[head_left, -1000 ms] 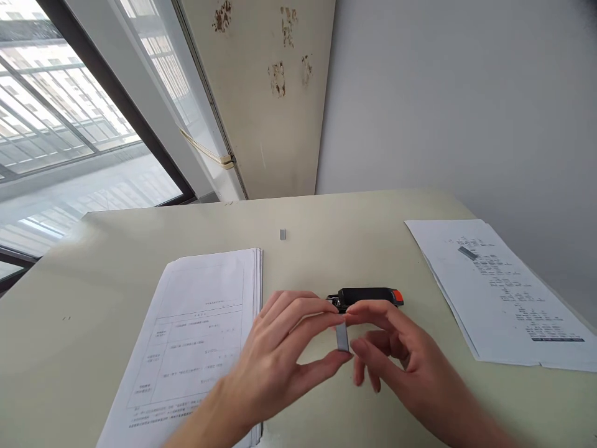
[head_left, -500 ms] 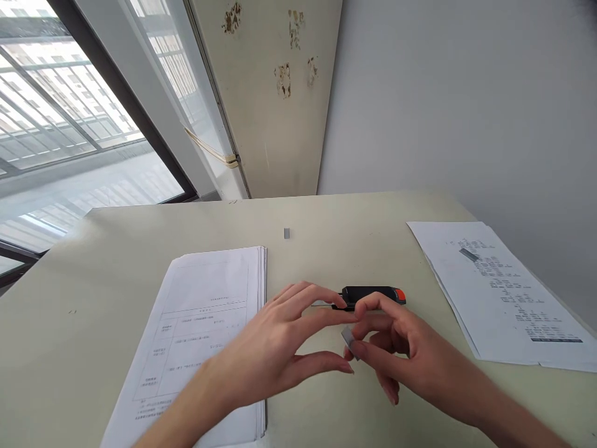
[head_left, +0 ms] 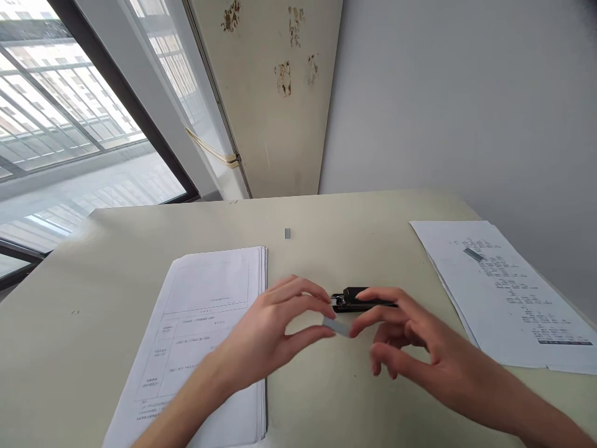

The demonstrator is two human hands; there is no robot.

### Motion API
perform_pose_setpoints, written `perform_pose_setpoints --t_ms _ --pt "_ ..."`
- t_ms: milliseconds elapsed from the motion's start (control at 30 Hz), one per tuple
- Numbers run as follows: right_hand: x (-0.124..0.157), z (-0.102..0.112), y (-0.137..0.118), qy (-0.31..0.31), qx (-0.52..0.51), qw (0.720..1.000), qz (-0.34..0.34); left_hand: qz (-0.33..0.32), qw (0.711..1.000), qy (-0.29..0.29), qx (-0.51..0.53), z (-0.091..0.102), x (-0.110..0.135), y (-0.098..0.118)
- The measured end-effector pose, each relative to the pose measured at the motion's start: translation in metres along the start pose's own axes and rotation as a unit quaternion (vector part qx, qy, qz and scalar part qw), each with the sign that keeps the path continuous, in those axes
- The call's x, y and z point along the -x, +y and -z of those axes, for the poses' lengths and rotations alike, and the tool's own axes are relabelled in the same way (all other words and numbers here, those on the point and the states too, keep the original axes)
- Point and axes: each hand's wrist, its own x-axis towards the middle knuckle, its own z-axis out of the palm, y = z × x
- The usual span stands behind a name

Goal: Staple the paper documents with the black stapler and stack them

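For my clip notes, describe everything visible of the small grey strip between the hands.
The small grey strip is narrow and straight, with a metallic look; fine detail is too small to tell. It slants down to the right, in front of the black stapler. The left hand pinches its left end; the right hand seems to touch the other.

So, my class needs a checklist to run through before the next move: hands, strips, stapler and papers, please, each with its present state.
1. Left hand has its grip on the grey staple strip, between thumb and finger: ok.
2. Right hand pinching that strip too: not ok; its thumb stands apart from its index finger.
3. Black stapler fully in sight: not ok; the right hand covers part.
4. Staples inside the stapler: cannot tell.
5. Paper stack uncovered: not ok; the left arm crosses over it.
6. Small grey piece lying apart from the papers: ok.
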Motion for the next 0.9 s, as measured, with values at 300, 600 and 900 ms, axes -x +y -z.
perform_pose_setpoints --t_ms 300,600,900 --pt "0.004 0.038 0.028 0.133 -0.020 0.987 0.091 0.089 0.991 0.087 -0.048 -0.040 0.008 -0.043" --pt "0.001 0.048 0.045 0.147 -0.050 0.983 0.095 0.088 0.991 0.064 -0.079 -0.042 0.003 -0.046" --pt "0.002 0.050 0.045 0.149 -0.049 0.984 0.088 0.100 0.991 0.049 -0.069 -0.042 0.003 -0.051"
